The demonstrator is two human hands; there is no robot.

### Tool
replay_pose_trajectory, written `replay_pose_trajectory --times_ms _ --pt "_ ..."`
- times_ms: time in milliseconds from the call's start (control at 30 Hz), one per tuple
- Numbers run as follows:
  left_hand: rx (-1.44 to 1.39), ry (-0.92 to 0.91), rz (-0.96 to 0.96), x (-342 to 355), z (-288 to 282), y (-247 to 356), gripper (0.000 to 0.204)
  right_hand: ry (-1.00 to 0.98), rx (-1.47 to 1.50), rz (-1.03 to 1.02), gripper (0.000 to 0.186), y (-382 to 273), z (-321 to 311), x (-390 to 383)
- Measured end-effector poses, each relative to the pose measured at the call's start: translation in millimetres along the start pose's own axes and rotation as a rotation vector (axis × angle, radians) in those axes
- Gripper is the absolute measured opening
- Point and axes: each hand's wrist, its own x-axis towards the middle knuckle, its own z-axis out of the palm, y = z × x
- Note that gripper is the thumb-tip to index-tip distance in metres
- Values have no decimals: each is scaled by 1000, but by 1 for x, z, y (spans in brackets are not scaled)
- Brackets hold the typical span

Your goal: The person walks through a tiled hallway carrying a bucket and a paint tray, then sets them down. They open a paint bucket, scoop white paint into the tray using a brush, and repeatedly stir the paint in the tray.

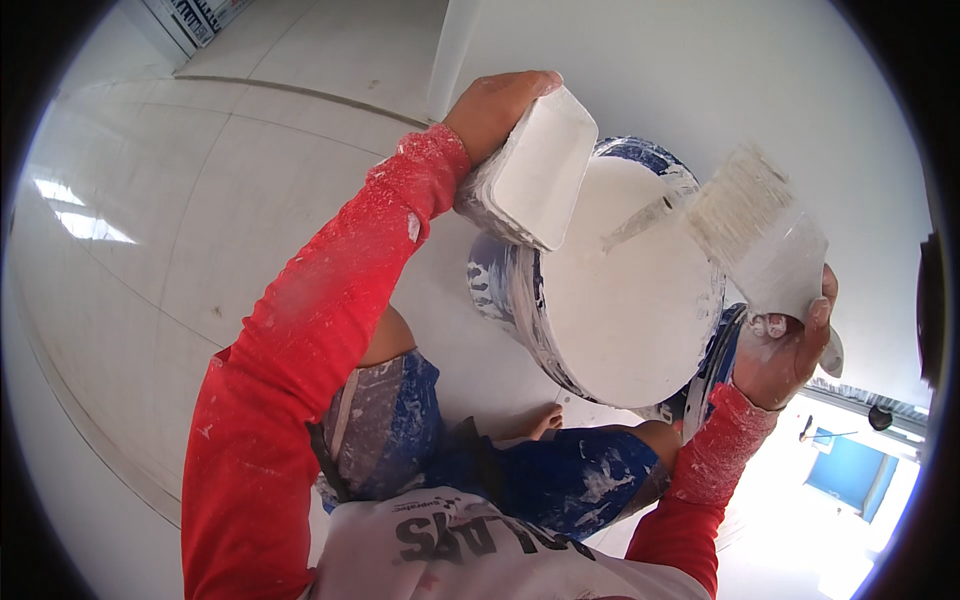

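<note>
My left hand [500, 112] is closed around a white rectangular pan [550, 180] with rounded corners, smeared outside with white. It is held tilted above the left rim of a blue bucket [505, 290]. A smooth white paste [630, 310] fills the bucket's top, and a thin, coated strip [638, 222] lies at or just above its surface; I cannot tell which. On the right, my right hand [785, 352] grips a wide flat brush [750, 230] with pale, coated bristles. The brush points up and left, over the bucket's right edge.
A white wall [760, 80] rises close behind the bucket. Glossy pale floor tiles [150, 200] spread to the left. My knees, in blue shorts [560, 470], are near the bucket. A bright opening with a blue panel [850, 470] shows at the lower right.
</note>
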Motion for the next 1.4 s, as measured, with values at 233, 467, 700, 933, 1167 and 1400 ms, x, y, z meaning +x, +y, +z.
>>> replay_pose_trajectory --times_ms 233,467,700,933,1167,1400 --pt "-33 15 99 2 0 0 32 177 -353 236 40 38 19 20" --pt "-265 1 -45 6 2 -1 36 -23 -211 345 42 67 35 21" --pt "-76 -24 76 5 1 -3 29 -41 -235 332 44 80 36 9" --pt "-105 -40 -11 2 3 -4 27 31 -249 375 45 71 23 2" --pt "-307 2 -121 0 3 -1 36 103 -339 339 45 64 -11 -12" --pt "-238 -10 -25 1 1 -2 43 28 -556 41 54 33 -26 -5"
